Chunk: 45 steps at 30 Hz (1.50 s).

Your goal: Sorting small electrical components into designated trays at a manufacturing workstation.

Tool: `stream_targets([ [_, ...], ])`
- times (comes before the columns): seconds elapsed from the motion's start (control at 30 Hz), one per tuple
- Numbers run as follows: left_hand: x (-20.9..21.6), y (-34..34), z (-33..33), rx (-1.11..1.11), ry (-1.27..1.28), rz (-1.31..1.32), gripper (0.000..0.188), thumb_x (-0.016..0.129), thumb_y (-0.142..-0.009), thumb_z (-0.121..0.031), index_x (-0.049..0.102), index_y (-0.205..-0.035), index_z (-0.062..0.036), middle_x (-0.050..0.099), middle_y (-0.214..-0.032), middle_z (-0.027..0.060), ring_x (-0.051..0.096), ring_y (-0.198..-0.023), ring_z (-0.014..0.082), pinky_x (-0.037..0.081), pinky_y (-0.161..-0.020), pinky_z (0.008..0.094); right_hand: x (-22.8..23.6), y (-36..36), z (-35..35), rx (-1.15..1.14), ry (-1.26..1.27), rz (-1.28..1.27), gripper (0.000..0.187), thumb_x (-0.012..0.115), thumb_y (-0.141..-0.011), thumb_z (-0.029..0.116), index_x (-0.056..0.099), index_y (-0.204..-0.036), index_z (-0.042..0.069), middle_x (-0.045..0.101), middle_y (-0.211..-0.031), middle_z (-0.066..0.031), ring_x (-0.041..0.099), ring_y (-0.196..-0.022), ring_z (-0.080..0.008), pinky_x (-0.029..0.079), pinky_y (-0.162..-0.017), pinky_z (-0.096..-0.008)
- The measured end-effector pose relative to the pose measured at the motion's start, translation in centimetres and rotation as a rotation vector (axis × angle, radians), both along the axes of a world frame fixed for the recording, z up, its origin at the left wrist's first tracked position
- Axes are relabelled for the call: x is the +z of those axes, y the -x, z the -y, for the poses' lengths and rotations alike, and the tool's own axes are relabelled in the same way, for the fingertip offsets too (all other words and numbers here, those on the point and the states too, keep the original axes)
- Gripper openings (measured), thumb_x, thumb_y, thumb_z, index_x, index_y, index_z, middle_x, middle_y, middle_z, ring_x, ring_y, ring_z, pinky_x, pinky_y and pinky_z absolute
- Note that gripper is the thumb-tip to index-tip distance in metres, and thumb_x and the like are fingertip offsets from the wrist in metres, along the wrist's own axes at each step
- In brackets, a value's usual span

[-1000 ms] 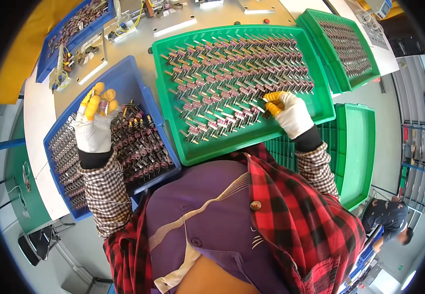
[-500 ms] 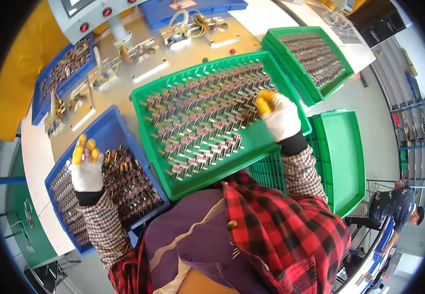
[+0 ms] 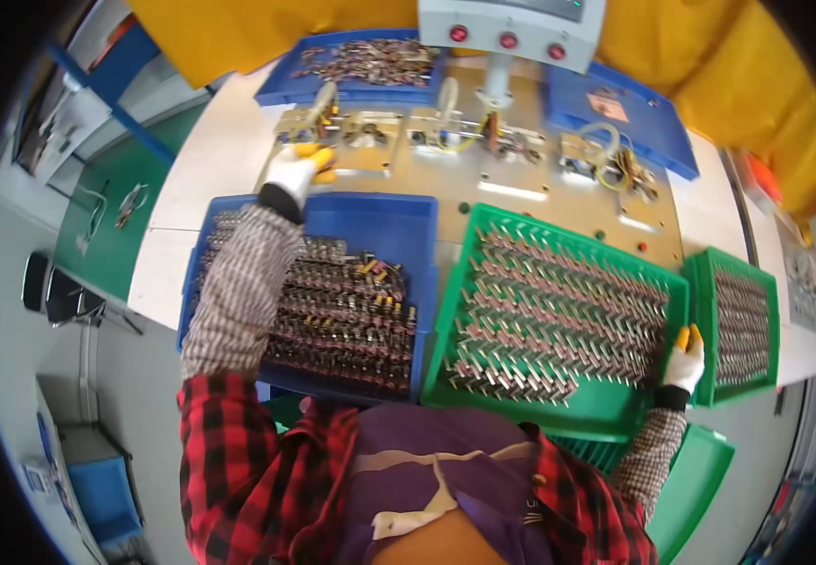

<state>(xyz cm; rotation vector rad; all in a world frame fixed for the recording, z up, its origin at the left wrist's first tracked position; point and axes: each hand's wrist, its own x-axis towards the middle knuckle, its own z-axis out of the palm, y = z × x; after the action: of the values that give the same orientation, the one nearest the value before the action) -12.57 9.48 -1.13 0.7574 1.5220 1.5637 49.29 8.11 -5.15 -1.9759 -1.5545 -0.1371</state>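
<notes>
My left hand (image 3: 297, 173), in a white glove with yellow fingertips, reaches over the far edge of the blue tray (image 3: 403, 221) to the left metal fixture (image 3: 367, 141). Its fingers are slightly blurred and look apart; I make out no part in them. Rows of small dark parts with metal pins (image 3: 342, 320) fill much of that tray. To its right, a green tray (image 3: 605, 419) holds slanted rows of pinned parts (image 3: 568, 301). My right hand (image 3: 685, 363), gloved the same way, is at this tray's right rim, its yellow fingertips pointing up and a little apart.
A second green tray of parts (image 3: 742, 320) stands at the right, with another green tray (image 3: 700, 480) lower down. Behind the fixtures are a grey control box with red buttons (image 3: 511, 28), a blue tray of loose parts (image 3: 370, 66) and another blue tray (image 3: 615, 104).
My view has turned leftward. My left hand has gone from above the blue tray to the left fixture. My right hand has left the rows of parts and is at the green tray's right rim.
</notes>
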Motion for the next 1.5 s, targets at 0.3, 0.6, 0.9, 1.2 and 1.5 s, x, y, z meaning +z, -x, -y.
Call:
stream_targets([
  [0.3, -5.4, 3.7, -13.1, -0.007, 0.382, -0.76, 0.029, 0.067, -0.068, -0.012, 0.06, -0.094, -0.0018, 0.064, -0.086, 0.0108, 0.061, -0.076, 0.0215, 0.049, -0.074, 0.0272, -1.2, -1.9, -0.8, -0.103, 0.132, 0.088, 0.03, 0.053, -0.086, 0.026, 0.057, -0.108, 0.007, 0.065, -0.087, -0.0095, 0.059, -0.06, -0.027, 0.046, -0.053, -0.0327],
  [0.6, -2.6, 1.9, -14.5, -0.196, 0.546, -1.252, 0.023, 0.062, -0.074, -0.015, 0.062, -0.092, -0.0008, 0.064, -0.086, 0.0114, 0.061, -0.078, 0.0248, 0.048, -0.074, 0.0282, -2.0, -2.6, -0.9, -0.113, 0.119, 0.049, 0.03, 0.052, -0.086, 0.025, 0.055, -0.111, 0.009, 0.066, -0.084, -0.0082, 0.055, -0.052, -0.0233, 0.044, -0.048, -0.032],
  [0.9, -2.5, 0.4, -15.6, -0.204, 0.671, -1.471, 0.027, 0.061, -0.075, -0.024, 0.063, -0.09, -0.0012, 0.064, -0.086, 0.0128, 0.061, -0.078, 0.026, 0.048, -0.075, 0.0297, -1.9, -2.9, -1.0, -0.148, 0.188, 0.073, 0.03, 0.053, -0.086, 0.026, 0.056, -0.111, 0.01, 0.065, -0.079, -0.0065, 0.049, -0.045, -0.0191, 0.04, -0.043, -0.0305],
  [1.2, -2.1, 6.1, -8.8, -0.328, 0.718, -1.19, 0.036, 0.054, -0.081, -0.033, 0.062, -0.091, -0.0002, 0.063, -0.092, 0.0138, 0.059, -0.086, 0.0281, 0.046, -0.079, 0.0336, -1.6, -2.7, -0.9, -0.096, 0.228, 0.059, 0.03, 0.053, -0.086, 0.025, 0.056, -0.111, 0.01, 0.063, -0.074, -0.0066, 0.047, -0.044, -0.0185, 0.039, -0.042, -0.0304],
  [1.5, 0.2, -0.1, -0.2, -0.425, 0.767, -1.394, 0.039, 0.049, -0.083, -0.038, 0.064, -0.09, -0.003, 0.064, -0.088, 0.0126, 0.058, -0.08, 0.0305, 0.046, -0.077, 0.0358, -1.6, -2.4, -1.4, -0.055, 0.28, 0.082, 0.03, 0.053, -0.085, 0.025, 0.056, -0.112, 0.011, 0.062, -0.07, -0.0067, 0.044, -0.043, -0.0179, 0.037, -0.041, -0.0303],
])
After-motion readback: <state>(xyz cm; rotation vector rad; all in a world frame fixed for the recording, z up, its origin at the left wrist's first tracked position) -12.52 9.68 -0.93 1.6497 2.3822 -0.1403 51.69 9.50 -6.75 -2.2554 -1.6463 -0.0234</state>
